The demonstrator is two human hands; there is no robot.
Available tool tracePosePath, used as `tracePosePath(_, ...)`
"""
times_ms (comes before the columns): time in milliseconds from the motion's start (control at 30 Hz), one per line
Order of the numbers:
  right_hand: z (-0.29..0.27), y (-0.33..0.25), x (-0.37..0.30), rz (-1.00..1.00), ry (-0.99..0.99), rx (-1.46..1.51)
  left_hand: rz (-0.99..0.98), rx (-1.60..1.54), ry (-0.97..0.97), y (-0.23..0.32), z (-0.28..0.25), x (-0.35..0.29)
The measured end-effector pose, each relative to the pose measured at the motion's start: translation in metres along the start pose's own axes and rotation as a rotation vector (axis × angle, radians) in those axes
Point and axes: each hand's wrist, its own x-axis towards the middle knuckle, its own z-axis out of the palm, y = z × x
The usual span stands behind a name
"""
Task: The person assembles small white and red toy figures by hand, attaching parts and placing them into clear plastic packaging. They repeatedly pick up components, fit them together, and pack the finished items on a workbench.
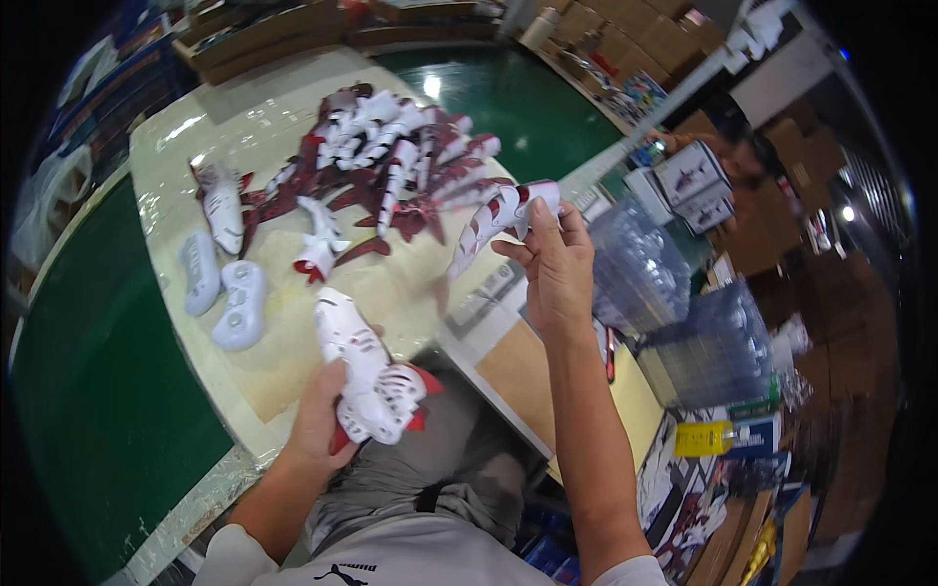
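My left hand (318,415), low at the table's near edge, is closed around a white plastic toy shark body (357,342) with slots and red fins. Raised to the right, my right hand (562,269) pinches a segmented white and dark red toy tail (484,227) between thumb and fingers. The two parts are apart. Beyond them on the table lies a heap of similar white and dark red segmented tails (381,137). A smaller white piece with a red end (318,239) rests nearer me, and another white shark body (223,207) sits at the left.
Two pale remote controls (241,308) lie on the cream tabletop (181,137). Stacked clear plastic trays (718,342) stand at the right, near a yellow bottle (702,439). Past them, a person (752,161) is beside a picture-printed box (692,181). A green surface (508,98) runs behind the table.
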Motion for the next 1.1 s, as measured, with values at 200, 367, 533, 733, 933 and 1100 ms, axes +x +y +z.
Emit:
tracePosePath(200, -0.027, -0.036, -0.034, -0.050, 0.069, -0.045, 0.011, -0.088, -0.043, 0.003, 0.021, -0.001)
tracePosePath(367, -0.045, -0.057, -0.057, -0.062, 0.082, -0.137, 0.014, -0.070, -0.077, -0.007, 0.041, -0.008)
tracePosePath(533, -0.062, -0.070, -0.081, -0.113, 0.163, -0.059, -0.001, -0.115, -0.126, -0.015, 0.062, -0.007)
tracePosePath(733, -0.081, -0.080, -0.139, 0.066, -0.051, 0.252, -0.043, -0.275, -0.220, -0.023, 0.091, 0.016)
tracePosePath(933, -0.091, -0.067, -0.207, 0.140, -0.177, -0.193, -0.017, -0.354, -0.234, -0.039, 0.113, 0.028)
tracePosePath(1100, -0.097, -0.059, -0.216, 0.002, -0.174, -0.254, 0.037, -0.149, -0.348, -0.054, 0.118, 0.019)
